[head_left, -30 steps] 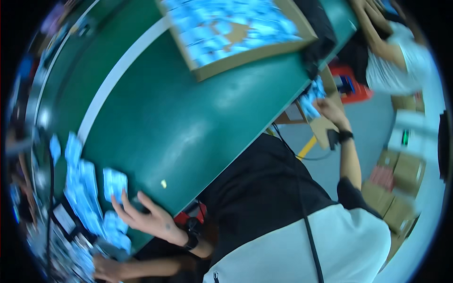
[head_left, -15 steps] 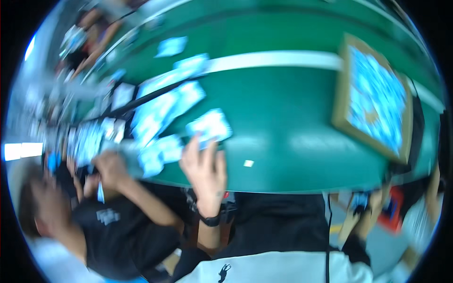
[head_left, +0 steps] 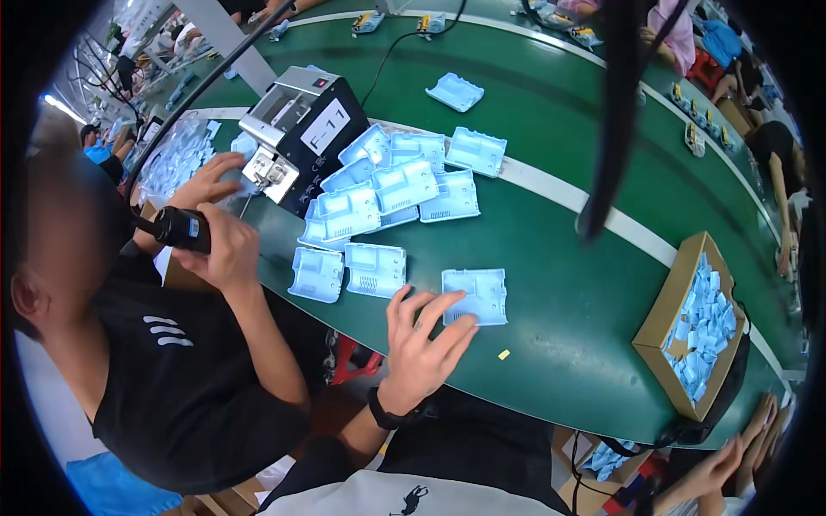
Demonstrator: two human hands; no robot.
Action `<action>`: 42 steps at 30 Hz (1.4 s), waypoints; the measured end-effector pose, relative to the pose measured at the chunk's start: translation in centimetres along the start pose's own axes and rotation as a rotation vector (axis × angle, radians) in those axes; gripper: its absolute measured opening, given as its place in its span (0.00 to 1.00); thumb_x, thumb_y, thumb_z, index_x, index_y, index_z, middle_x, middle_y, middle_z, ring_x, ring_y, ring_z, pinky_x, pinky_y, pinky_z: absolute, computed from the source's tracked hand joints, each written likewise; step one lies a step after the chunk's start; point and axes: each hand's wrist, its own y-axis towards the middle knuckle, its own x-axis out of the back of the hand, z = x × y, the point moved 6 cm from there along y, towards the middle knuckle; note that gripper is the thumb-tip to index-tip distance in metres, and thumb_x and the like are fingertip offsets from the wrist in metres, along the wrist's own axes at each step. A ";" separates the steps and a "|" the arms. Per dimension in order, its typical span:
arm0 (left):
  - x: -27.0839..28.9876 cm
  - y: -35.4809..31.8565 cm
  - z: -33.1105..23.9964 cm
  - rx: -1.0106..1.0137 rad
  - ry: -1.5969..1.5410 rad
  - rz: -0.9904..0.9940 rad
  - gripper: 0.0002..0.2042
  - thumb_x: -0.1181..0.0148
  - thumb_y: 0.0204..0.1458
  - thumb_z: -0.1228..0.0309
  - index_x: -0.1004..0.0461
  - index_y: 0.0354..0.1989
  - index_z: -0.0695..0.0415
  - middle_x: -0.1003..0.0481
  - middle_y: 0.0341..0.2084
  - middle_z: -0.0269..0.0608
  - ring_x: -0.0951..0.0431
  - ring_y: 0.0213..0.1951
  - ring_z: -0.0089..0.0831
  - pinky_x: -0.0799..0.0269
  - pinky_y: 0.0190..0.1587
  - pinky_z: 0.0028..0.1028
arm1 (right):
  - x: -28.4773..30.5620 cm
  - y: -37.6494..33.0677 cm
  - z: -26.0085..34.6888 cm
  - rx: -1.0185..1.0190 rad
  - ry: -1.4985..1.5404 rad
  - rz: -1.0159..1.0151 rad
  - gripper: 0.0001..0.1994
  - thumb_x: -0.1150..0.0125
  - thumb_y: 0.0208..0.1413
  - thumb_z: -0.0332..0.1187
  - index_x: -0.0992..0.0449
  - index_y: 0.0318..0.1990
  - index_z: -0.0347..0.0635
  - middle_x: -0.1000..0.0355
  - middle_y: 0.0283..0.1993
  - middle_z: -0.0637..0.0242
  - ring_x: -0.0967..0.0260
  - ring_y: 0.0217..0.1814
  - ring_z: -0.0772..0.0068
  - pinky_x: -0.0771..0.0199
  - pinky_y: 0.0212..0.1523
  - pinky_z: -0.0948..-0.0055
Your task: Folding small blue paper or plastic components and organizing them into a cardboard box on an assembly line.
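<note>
My left hand (head_left: pixel 426 348), with a black band on its wrist, has its fingers spread at the left edge of a light blue plastic casing (head_left: pixel 488 292). Its fingertips overlap that edge; whether they press on it I cannot tell. Left of it, two similar casings (head_left: pixel 376 269) lie side by side, and beyond them is a loose, overlapping group of casings (head_left: pixel 404 185). At the lower right rim, what appears to be my right hand (head_left: pixel 712 469) has its fingers stretched out, with nothing visible in it.
On the left, a co-worker's hand holds a black cylindrical tool (head_left: pixel 183 230) beside a grey-and-black bench device (head_left: pixel 301 129). A cardboard box (head_left: pixel 654 331) of small blue pieces stands at right. A yellow scrap (head_left: pixel 504 354) lies on the green table (head_left: pixel 568 284). A dark blurred bar (head_left: pixel 613 129) hangs above.
The view has turned and sharpened from blur. The bench device and the full group of casings now show clearly. My left hand remains at a casing; the cardboard box appears lower.
</note>
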 end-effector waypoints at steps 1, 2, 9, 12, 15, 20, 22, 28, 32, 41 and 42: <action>-2.1 -0.1 1.3 0.009 -0.067 0.003 0.11 0.24 0.47 0.73 0.16 0.40 0.51 0.22 0.56 0.37 0.24 0.54 0.43 0.37 0.67 0.54 | -1.8 2.1 5.3 0.169 -0.022 0.206 0.16 0.40 0.74 0.35 0.21 0.58 0.30 0.19 0.52 0.58 0.23 0.53 0.65 0.25 0.60 0.70; -2.1 -0.2 1.1 -0.002 -0.085 -0.014 0.11 0.24 0.48 0.72 0.16 0.40 0.51 0.22 0.57 0.36 0.24 0.54 0.43 0.36 0.66 0.54 | -4.9 2.9 8.0 0.095 0.076 0.431 0.15 0.40 0.74 0.34 0.21 0.57 0.31 0.20 0.52 0.59 0.24 0.52 0.66 0.25 0.58 0.71; -0.8 -0.4 0.8 0.025 -0.136 -0.143 0.10 0.24 0.49 0.71 0.17 0.38 0.51 0.22 0.56 0.35 0.23 0.52 0.41 0.31 0.64 0.52 | -19.7 1.4 13.0 0.357 -0.262 0.987 0.12 0.32 0.60 0.30 0.20 0.48 0.35 0.18 0.37 0.51 0.18 0.37 0.57 0.21 0.38 0.61; -0.4 -0.5 1.6 0.030 -0.076 -0.169 0.11 0.23 0.48 0.71 0.18 0.39 0.52 0.21 0.55 0.36 0.22 0.52 0.40 0.29 0.63 0.50 | -22.0 1.1 13.7 0.183 -0.225 1.141 0.09 0.32 0.59 0.30 0.22 0.41 0.34 0.19 0.36 0.50 0.18 0.36 0.56 0.22 0.38 0.58; -1.0 -0.5 1.6 0.009 -0.132 -0.172 0.11 0.23 0.49 0.71 0.18 0.39 0.52 0.21 0.54 0.36 0.21 0.52 0.39 0.28 0.62 0.48 | -21.1 1.4 14.1 0.282 -0.237 0.993 0.08 0.33 0.59 0.29 0.24 0.38 0.33 0.20 0.35 0.50 0.19 0.35 0.58 0.22 0.37 0.60; -1.2 -0.4 1.2 -0.012 -0.127 -0.129 0.11 0.23 0.49 0.71 0.18 0.39 0.53 0.21 0.54 0.35 0.20 0.52 0.38 0.29 0.63 0.49 | -18.8 2.1 15.6 0.359 0.002 0.736 0.06 0.35 0.59 0.26 0.27 0.35 0.33 0.23 0.31 0.54 0.20 0.35 0.61 0.24 0.37 0.65; -0.8 -0.8 1.2 0.002 -0.085 -0.138 0.11 0.23 0.48 0.71 0.18 0.39 0.53 0.21 0.54 0.35 0.20 0.52 0.38 0.30 0.64 0.50 | -16.8 2.4 16.1 0.168 0.143 0.737 0.06 0.36 0.60 0.25 0.27 0.34 0.34 0.24 0.32 0.55 0.21 0.35 0.61 0.25 0.37 0.65; -1.8 -0.8 0.8 -0.008 -0.097 -0.062 0.11 0.22 0.46 0.71 0.17 0.37 0.52 0.21 0.55 0.34 0.21 0.54 0.40 0.35 0.68 0.54 | -11.0 -0.6 23.4 -0.098 0.577 0.834 0.04 0.37 0.59 0.21 0.27 0.36 0.35 0.28 0.34 0.60 0.25 0.37 0.58 0.27 0.40 0.65; -1.0 -1.0 -0.1 -0.035 -0.069 0.036 0.10 0.22 0.46 0.70 0.17 0.36 0.50 0.22 0.57 0.35 0.24 0.59 0.45 0.42 0.70 0.63 | -11.0 -4.5 30.7 0.643 0.321 1.110 0.11 0.35 0.57 0.20 0.23 0.46 0.36 0.28 0.37 0.57 0.27 0.38 0.55 0.28 0.41 0.63; -1.9 -0.6 -2.1 -0.020 -0.243 0.192 0.09 0.23 0.47 0.68 0.16 0.36 0.49 0.22 0.58 0.34 0.29 0.65 0.48 0.50 0.71 0.72 | -16.1 -9.5 30.7 0.453 0.350 1.102 0.08 0.33 0.56 0.19 0.20 0.43 0.36 0.27 0.40 0.56 0.28 0.42 0.51 0.26 0.43 0.62; -2.5 -0.5 -2.1 -0.045 -0.272 0.219 0.08 0.23 0.48 0.69 0.16 0.36 0.49 0.22 0.58 0.33 0.28 0.65 0.48 0.49 0.72 0.70 | -16.1 -9.3 31.5 0.506 0.375 1.076 0.08 0.32 0.56 0.20 0.20 0.43 0.37 0.27 0.40 0.57 0.28 0.43 0.52 0.26 0.43 0.63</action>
